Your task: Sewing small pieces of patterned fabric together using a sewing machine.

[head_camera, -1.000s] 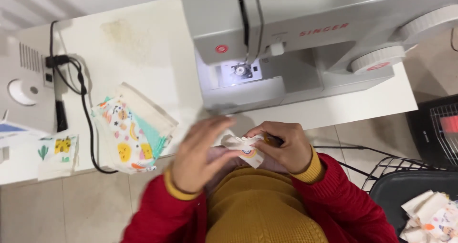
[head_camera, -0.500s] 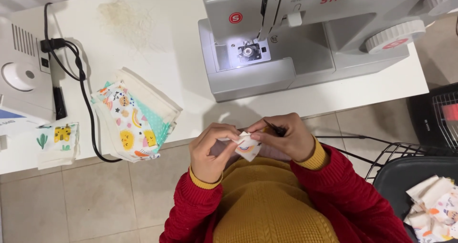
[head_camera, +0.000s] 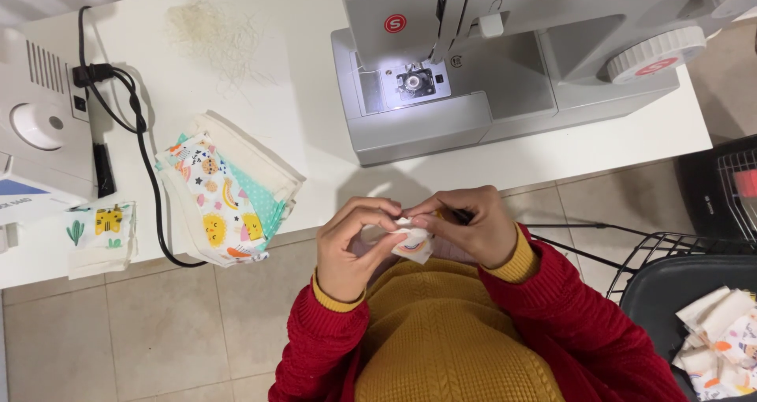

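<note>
Both of my hands meet in front of my chest, just off the white table's front edge. My left hand and my right hand pinch a small folded piece of white printed fabric between fingertips. A thin dark tool pokes out of my right hand near its fingers. The grey sewing machine stands on the table straight ahead, its needle area lit.
A stack of printed fabric pieces lies at the table's front left, beside a black cable. A second white machine and a small printed patch sit far left. A dark basket with fabric pieces stands at right.
My hands have drawn closer together on the fabric piece and the view has shifted, so the sewing machine sits more to the right and higher than one second ago.
</note>
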